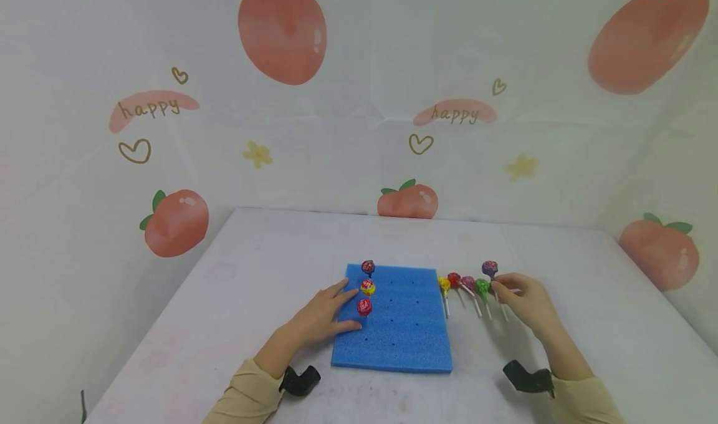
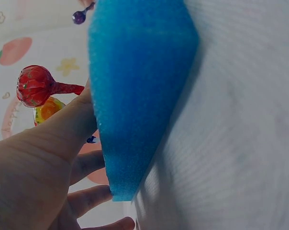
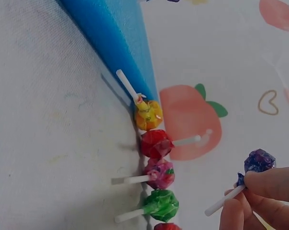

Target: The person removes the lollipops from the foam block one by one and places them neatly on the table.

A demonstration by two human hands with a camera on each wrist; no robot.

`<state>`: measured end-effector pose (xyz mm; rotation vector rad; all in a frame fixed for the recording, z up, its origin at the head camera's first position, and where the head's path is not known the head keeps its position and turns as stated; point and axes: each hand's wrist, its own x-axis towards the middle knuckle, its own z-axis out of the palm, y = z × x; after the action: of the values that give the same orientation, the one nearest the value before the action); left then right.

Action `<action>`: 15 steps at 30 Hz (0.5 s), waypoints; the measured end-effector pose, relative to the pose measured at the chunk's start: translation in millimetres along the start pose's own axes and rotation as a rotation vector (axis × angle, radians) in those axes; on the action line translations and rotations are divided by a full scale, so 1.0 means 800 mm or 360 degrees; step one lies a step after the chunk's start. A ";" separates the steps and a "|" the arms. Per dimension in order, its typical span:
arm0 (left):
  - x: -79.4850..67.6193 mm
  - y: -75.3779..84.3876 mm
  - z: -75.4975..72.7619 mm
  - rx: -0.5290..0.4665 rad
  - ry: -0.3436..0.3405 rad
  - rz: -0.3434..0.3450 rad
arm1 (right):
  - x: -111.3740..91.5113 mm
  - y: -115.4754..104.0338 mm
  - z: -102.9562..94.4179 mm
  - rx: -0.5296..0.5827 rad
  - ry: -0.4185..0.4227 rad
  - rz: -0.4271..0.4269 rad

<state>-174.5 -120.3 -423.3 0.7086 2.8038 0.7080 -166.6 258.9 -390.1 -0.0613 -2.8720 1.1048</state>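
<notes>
My right hand (image 1: 521,296) pinches a purple-wrapped lollipop (image 1: 490,268) just below its candy, and in the right wrist view its white stick (image 3: 225,200) points down to the left. The left hand (image 1: 320,315) rests on the left edge of a blue foam board (image 1: 404,355), fingers spread and fairly straight. Along that side, three lollipops stand in the foam: a dark red one (image 1: 368,267), a yellow one (image 1: 368,287) and a red one (image 1: 364,307). Small holes dot the rest of the board.
Right of the board lie a yellow lollipop (image 1: 444,284), a red one (image 1: 454,280), a pink one (image 1: 468,282) and a green one (image 1: 483,288). Another red lollipop (image 3: 167,226) shows at the right wrist view's bottom edge. A fruit-print cloth (image 1: 336,131) hangs behind the white table (image 1: 269,255).
</notes>
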 end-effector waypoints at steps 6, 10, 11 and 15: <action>0.001 -0.002 0.002 0.0008 0.0005 0.0001 | -0.002 0.000 -0.003 0.0008 -0.0028 0.0041; 0.001 -0.003 0.002 0.0010 0.0004 0.0000 | -0.003 0.003 -0.005 0.0017 -0.0031 0.0060; 0.001 -0.003 0.002 0.0008 0.0004 0.0001 | -0.002 0.004 -0.006 0.0016 -0.0031 0.0065; 0.002 -0.003 0.002 0.0004 0.0004 0.0006 | -0.001 0.010 -0.006 0.0014 -0.0029 0.0091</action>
<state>-175.9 -120.6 -426.1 0.7138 2.8071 0.7065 -165.2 267.8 -391.9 -0.1348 -2.8986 1.1334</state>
